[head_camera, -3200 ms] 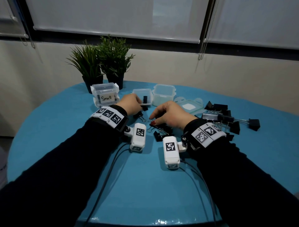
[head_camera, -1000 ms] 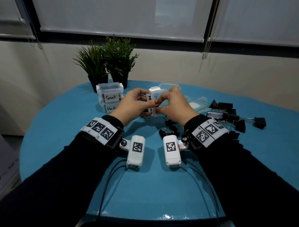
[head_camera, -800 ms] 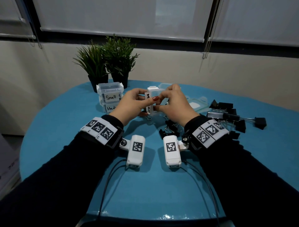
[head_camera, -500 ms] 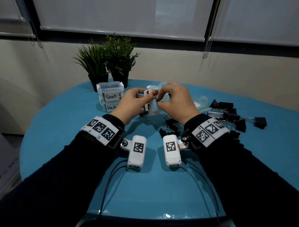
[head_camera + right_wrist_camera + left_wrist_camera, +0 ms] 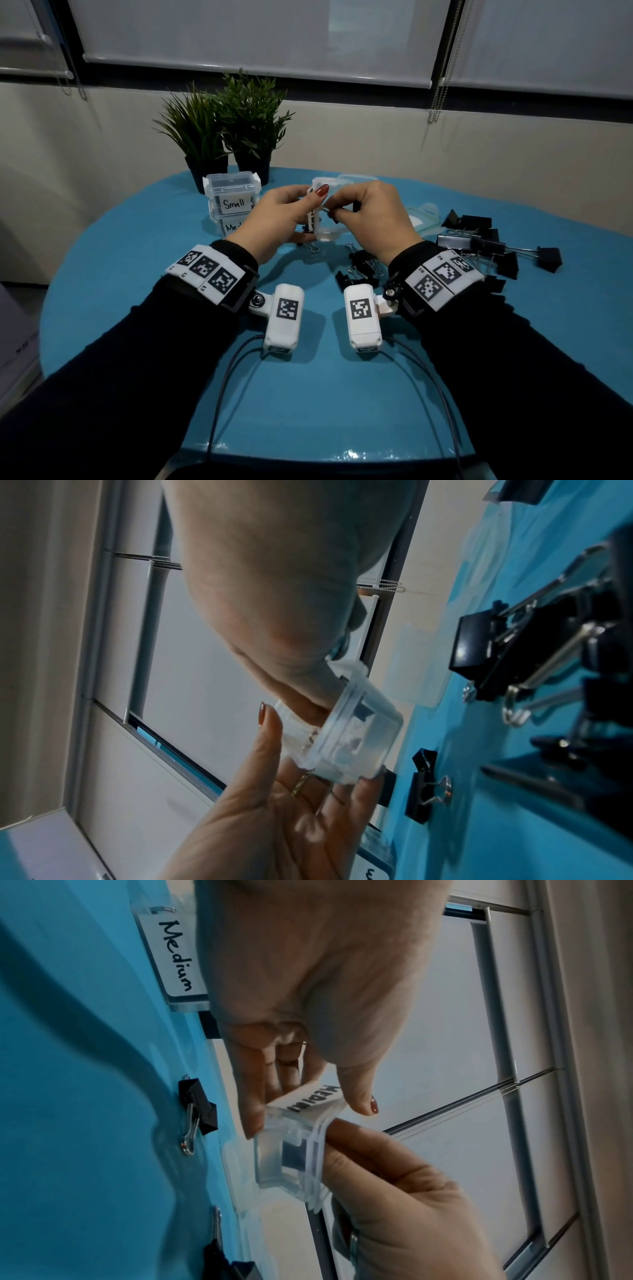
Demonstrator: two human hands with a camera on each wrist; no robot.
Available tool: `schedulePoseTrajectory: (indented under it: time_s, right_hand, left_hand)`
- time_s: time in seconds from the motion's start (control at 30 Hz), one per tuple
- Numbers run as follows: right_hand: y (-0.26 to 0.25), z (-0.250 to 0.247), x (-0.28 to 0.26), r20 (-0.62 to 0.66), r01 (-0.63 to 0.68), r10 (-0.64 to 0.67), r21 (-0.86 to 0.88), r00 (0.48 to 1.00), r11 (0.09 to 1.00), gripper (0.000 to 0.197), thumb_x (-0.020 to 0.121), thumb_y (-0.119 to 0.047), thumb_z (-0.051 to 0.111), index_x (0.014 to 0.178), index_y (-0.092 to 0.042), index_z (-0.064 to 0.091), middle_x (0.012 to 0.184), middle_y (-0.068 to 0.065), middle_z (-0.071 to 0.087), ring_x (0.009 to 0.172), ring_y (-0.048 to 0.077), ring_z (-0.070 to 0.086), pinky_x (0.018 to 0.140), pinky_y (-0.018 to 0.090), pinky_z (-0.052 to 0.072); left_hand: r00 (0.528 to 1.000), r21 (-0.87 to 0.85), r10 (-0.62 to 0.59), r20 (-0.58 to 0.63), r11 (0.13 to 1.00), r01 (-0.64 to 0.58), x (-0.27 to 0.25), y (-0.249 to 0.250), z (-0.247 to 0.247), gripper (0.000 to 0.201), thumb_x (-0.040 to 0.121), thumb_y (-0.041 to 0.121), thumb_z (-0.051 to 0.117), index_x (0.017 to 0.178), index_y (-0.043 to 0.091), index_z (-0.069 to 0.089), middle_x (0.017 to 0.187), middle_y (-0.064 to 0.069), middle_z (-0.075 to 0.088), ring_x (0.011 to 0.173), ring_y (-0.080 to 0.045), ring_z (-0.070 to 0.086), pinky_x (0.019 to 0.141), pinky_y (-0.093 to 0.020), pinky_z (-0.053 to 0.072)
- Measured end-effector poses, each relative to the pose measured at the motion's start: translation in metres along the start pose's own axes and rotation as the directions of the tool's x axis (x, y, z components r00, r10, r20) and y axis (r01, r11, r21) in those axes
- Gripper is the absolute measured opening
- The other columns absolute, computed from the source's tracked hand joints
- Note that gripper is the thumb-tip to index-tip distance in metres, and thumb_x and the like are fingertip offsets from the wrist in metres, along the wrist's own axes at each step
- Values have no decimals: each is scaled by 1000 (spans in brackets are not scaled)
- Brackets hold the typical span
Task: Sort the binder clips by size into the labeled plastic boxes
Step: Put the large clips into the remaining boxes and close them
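Observation:
A small clear box (image 5: 325, 233) with a "Medium" label (image 5: 315, 1102) is lifted off the blue table (image 5: 137, 274) and tipped on its side. My left hand (image 5: 313, 209) grips it, thumb on the label and fingers behind. My right hand (image 5: 337, 212) has curled fingers at the box's open mouth, and its thumb and fingers pinch the rim (image 5: 320, 1139). One dark binder clip (image 5: 291, 1153) lies inside the box (image 5: 356, 739). Small black clips (image 5: 363, 263) lie under my right wrist. Larger clips (image 5: 479, 240) are piled to the right.
Two closed boxes stand stacked at the back left, "Small" (image 5: 234, 192) over "Medium" (image 5: 233, 224). Another open clear box (image 5: 356, 178) stands behind my hands, with a lid (image 5: 423, 219) lying to its right. Two potted plants (image 5: 222, 130) stand at the far edge. A loose small clip (image 5: 198, 1110) lies below the held box.
The left hand has lifted the clear box off the table and tipped it. The right hand left the small clips and came up to the box's mouth, its fingers curling tighter.

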State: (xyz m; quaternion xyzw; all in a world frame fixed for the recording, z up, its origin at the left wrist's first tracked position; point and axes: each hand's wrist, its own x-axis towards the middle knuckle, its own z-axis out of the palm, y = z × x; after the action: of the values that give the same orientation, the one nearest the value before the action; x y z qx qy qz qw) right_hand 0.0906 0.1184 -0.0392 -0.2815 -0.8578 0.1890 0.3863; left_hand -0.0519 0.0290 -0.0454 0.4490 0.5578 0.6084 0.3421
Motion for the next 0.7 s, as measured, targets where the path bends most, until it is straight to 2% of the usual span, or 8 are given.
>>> schedulePoseTrajectory:
  time_s: [0.1,0.23,0.33,0.43,0.5,0.57,0.63,0.7]
  right_hand:
    - [-4,-3,-1,69,37,-34,-43,997,998,21,82,-9,74,96,-24,81,89,-8,76,65,-8,56,72,21,47]
    - [-12,-7,-4,126,58,-48,-78,991,995,24,83,-8,74,100,-24,80,95,-8,77,88,8,68,85,33,56]
    - [-12,-8,-4,156,55,-40,-95,987,994,21,86,-12,73,101,-26,79,98,-10,76,89,7,66,87,37,55]
    - [-9,-7,-3,71,36,-31,-68,997,997,19,87,-15,72,101,-25,79,98,-8,76,91,11,67,88,40,55]
    - [-10,-7,-2,-47,39,-42,-58,998,998,17,87,-15,71,101,-22,79,95,-4,77,85,16,68,83,41,55]
    - [-13,-9,-2,-95,79,-86,-79,992,994,18,87,-14,69,101,-21,80,94,-2,78,84,18,69,80,41,56]
    - [-16,-11,-2,-4,99,-100,-146,995,984,22,87,-12,69,103,-24,79,95,-3,77,86,16,69,80,36,55]
    - [-17,-11,-3,158,101,-66,-221,985,970,28,86,-11,71,108,-27,77,96,-6,76,83,10,64,81,31,54]
  left_hand:
    - [1000,18,4,18,1000,-4,0,0,-3,35,96,41,63,119,15,70,117,-13,71,89,-21,68,72,-33,62]
    - [999,1,-29,16,1000,29,1,-2,-6,37,96,43,63,120,15,70,119,-13,71,95,-24,67,82,-44,61]
    - [999,0,-33,10,999,33,1,-1,-6,39,98,42,61,119,9,69,118,-14,71,93,-23,67,76,-36,61]
    - [998,-21,-48,28,999,49,1,-2,-6,38,98,41,60,120,12,69,121,-9,71,96,-19,67,78,-37,61]
    - [997,-7,-56,50,998,56,0,-2,-5,34,97,42,60,120,18,69,120,-5,70,95,-17,68,78,-37,61]
    - [997,3,-57,55,998,57,0,-2,-4,33,97,42,61,121,21,69,117,-2,70,94,-16,68,80,-39,62]
    - [997,1,-61,54,998,61,-1,-1,-5,33,97,41,61,122,20,69,118,-5,71,96,-19,68,84,-44,61]
    - [997,-11,-55,57,998,55,-1,-1,-6,35,97,40,61,122,17,69,120,-12,71,97,-22,69,80,-43,62]
